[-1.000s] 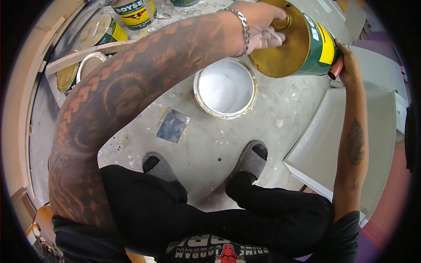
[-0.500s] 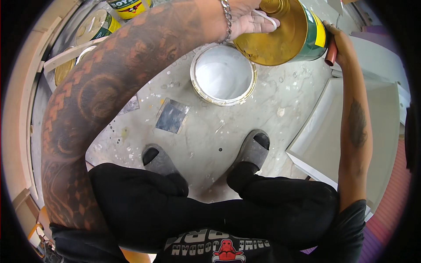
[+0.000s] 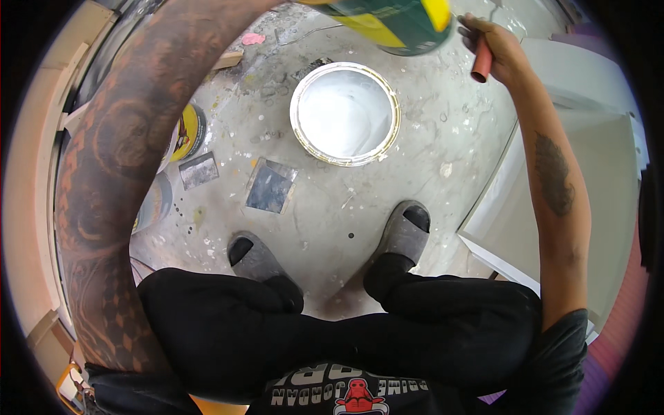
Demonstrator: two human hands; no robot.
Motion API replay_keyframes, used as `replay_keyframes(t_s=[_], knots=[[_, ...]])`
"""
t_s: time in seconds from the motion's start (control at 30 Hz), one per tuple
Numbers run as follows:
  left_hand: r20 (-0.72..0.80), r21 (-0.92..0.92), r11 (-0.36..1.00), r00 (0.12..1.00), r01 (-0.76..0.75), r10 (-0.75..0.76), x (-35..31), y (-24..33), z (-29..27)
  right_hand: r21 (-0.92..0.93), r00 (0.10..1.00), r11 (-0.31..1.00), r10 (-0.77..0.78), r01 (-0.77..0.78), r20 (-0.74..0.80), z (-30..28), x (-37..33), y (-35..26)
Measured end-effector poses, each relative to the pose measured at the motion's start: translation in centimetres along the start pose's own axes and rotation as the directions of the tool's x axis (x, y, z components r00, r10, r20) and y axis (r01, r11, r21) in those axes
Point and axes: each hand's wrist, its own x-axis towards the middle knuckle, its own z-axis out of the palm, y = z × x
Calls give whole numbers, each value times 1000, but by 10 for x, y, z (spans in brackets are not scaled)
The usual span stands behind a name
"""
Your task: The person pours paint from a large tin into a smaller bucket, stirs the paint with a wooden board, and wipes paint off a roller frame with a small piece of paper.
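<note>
A green and yellow paint can [image 3: 415,34] is at the top edge, blurred and only partly in view. My left arm reaches up toward it, but the hand is beyond the edge. My right hand [image 3: 499,48] is a short gap to the right of the can, several fingers stretched toward it. Against its palm is a reddish-brown cylindrical handle [image 3: 482,63]; whatever it belongs to is hidden. Below the can, a round white bucket [image 3: 297,131] stands on the floor, with white paint [image 3: 346,114] inside and yellowish drips round its rim.
Two dark square sheets [image 3: 271,187] [image 3: 199,171] lie on the spotted floor. Behind my left arm are a yellow-labelled can [image 3: 187,135] and a grey container [image 3: 155,200]. A wood block [image 3: 228,61] and pink scrap [image 3: 254,39] lie farther off. A large white open box [image 3: 512,207] stands right.
The can has moved up and left, away from over the bucket's right side. My right hand has come off it, keeping the handle. My left hand has left the view.
</note>
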Motion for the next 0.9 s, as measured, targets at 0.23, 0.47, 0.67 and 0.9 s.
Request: replay_keyframes(t_s=[0.23, 0.47, 0.67, 0.9], knots=[[-315, 277, 961, 944, -3, 94, -25, 27, -39, -222, 963, 973, 2, 60, 269, 71, -60, 34], [-440, 719, 665, 874, 203, 209, -30, 15, -74, -369, 898, 925, 237, -91, 371, 101, -98, 60], [-418, 895, 280, 872, 347, 255, -37, 33, -90, -405, 912, 899, 298, -168, 282, 121, -105, 71], [-331, 939, 79, 941, 336, -73, -46, 37, -108, -418, 934, 896, 267, -151, 237, 120, -115, 63]])
